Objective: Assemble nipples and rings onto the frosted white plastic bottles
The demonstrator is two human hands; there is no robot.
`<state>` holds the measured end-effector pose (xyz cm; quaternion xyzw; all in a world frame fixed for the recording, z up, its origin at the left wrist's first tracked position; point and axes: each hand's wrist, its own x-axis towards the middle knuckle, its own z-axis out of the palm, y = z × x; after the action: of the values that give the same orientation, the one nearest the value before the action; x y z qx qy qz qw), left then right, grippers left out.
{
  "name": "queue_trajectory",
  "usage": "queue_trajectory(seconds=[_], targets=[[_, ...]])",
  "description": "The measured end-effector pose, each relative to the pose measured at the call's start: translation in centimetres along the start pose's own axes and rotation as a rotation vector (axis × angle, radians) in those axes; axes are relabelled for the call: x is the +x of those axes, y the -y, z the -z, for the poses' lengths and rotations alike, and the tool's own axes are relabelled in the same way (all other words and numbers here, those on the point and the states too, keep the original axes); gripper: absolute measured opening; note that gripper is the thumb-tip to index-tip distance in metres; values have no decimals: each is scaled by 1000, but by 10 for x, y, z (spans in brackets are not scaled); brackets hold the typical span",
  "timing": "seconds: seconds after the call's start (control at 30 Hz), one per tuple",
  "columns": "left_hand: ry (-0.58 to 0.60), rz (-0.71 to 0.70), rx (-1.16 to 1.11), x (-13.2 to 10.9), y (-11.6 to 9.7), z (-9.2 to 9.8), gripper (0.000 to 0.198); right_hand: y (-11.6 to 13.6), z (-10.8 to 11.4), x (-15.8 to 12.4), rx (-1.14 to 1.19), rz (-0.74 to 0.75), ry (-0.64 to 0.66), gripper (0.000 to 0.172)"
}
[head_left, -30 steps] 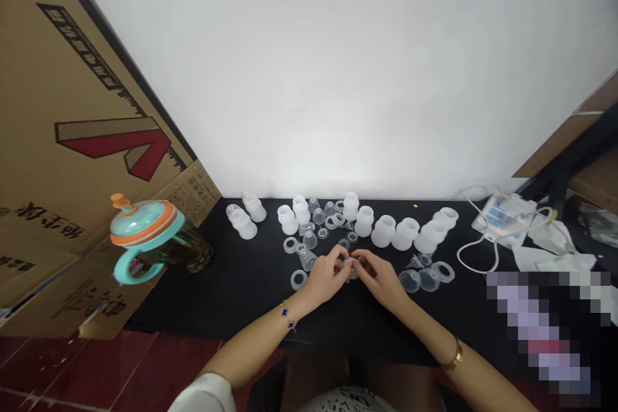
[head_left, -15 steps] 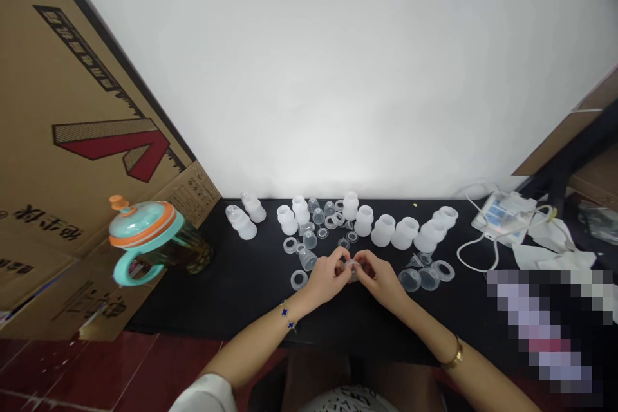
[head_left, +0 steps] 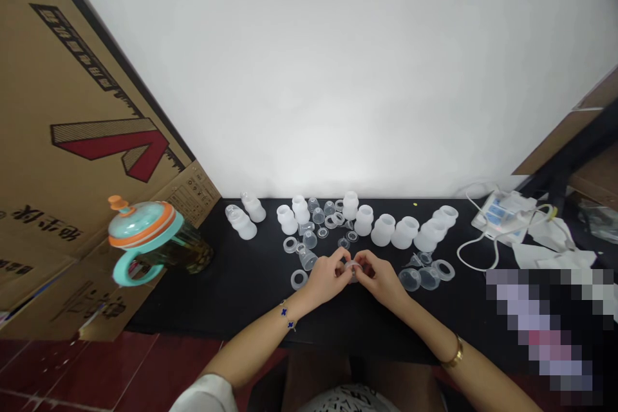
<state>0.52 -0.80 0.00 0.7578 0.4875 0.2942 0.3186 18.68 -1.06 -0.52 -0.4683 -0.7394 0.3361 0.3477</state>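
Left hand: the left hand (head_left: 326,277) sits low over the black surface (head_left: 241,296), fingers (head_left: 344,268) curled in tight and pinching the left edge of a small clear plastic ring piece (head_left: 353,268).
Right hand: the right hand (head_left: 383,278) mirrors it, fingers (head_left: 363,268) pinched on the right edge of the same piece.
Ring piece: squeezed right between the two sets of fingertips, just above the surface, mostly covered so I can't make out much of its shape.
Close by: a loose clear plastic ring (head_left: 299,279) lies flat just left of the left hand, and two clear dome caps (head_left: 419,279) sit just right of the right hand.
Further back: a row of frosted white plastic bottles (head_left: 384,230) along the wall.
Off to the left: a teal and orange lidded cup (head_left: 145,232) resting against a brown cardboard box (head_left: 72,141).
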Motion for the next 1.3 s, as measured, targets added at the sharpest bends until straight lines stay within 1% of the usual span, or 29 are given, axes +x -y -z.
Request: queue_trajectory(seconds=[0.37,0.6,0.8,0.93,1.1,1.3], targets=[[8,-13,57,-1,1,-1,10,0,0,1,-33,-4,-10,7],[17,-26,51,0,1,-1,10,-1,0,1,-48,-7,-9,6],[-30,-5,56,1,-2,2,9,0,2,-1,-17,-9,-22,12],[-58,18,18,2,-3,4,12,-1,2,0,1,4,-35,19],[-67,11,23,2,-2,3,15,-1,2,1,-12,15,-13,18],[-45,-30,52,2,-1,1,9,-2,2,0,-20,2,0,15]])
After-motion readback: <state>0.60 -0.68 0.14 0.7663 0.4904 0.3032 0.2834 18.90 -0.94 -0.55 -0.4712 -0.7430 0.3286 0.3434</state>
